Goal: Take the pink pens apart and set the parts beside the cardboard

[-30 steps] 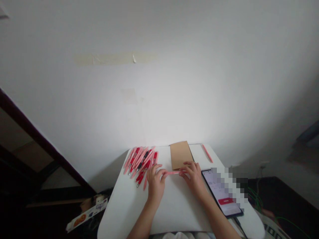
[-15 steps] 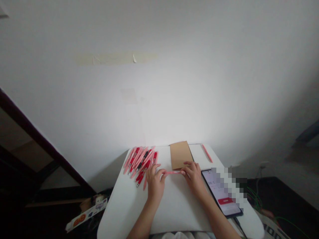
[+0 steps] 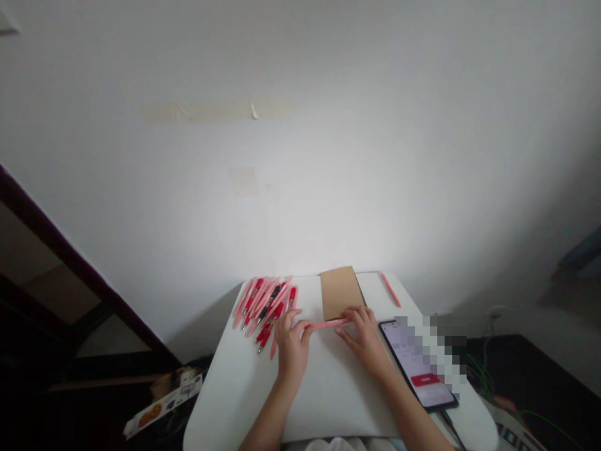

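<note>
A pink pen (image 3: 327,324) lies crosswise between my hands, just in front of a brown notebook (image 3: 340,291). My left hand (image 3: 292,341) pinches the pen's left end between thumb and fingers. At the other end, my right hand (image 3: 362,335) has its thumb apart from the fingers, which reach over the pen's tip; whether they touch it is hard to see. Left of my left hand lies a heap of pens (image 3: 265,307), pink, red and black, partly hidden by that hand.
The white table (image 3: 338,401) stands against a pale wall (image 3: 300,207). A single pink pen (image 3: 390,289) lies at the back right. A phone (image 3: 413,369) with a cable (image 3: 451,426) rests by my right forearm, part of it pixelated.
My right thumb has come away from the pen's right end, and more of the pen shows. The left hand keeps its pinch in nearly the same place.
</note>
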A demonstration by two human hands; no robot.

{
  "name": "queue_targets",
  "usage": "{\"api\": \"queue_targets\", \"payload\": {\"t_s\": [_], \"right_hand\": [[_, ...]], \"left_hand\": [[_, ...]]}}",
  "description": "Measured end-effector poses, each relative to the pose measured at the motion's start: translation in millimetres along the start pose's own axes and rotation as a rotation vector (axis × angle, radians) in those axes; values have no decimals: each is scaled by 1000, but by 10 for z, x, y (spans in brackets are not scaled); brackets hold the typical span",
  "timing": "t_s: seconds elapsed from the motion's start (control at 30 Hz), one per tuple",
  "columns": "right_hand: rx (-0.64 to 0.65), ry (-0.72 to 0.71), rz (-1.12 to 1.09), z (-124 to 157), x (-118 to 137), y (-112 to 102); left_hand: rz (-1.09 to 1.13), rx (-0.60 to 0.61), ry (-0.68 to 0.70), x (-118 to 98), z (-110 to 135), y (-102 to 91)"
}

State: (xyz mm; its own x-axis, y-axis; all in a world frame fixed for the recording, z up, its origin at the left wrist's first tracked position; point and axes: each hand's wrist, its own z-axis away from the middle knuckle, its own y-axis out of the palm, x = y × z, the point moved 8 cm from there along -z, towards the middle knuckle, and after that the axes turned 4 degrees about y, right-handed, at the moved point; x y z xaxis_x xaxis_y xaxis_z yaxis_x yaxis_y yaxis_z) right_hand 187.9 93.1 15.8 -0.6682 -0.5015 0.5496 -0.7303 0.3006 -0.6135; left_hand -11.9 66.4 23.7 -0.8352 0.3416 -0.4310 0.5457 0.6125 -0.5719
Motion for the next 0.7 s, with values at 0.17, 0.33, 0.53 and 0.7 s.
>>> {"api": "queue_targets", "payload": {"t_s": [0.17, 0.33, 0.53, 0.7], "right_hand": [[-47, -23, -6, -11, -37, -12], [-53, -26, -10, -10, -24, -19], [-44, 23, -23, -3, -40, -23], [-46, 32, -30, -2, -41, -38]], "left_hand": [[11, -16, -7, 8, 2, -12], [19, -12, -17, 2, -2, -27], [29, 6, -11, -44, -10, -43], [28, 5, -11, -39, -12, -47]]}}
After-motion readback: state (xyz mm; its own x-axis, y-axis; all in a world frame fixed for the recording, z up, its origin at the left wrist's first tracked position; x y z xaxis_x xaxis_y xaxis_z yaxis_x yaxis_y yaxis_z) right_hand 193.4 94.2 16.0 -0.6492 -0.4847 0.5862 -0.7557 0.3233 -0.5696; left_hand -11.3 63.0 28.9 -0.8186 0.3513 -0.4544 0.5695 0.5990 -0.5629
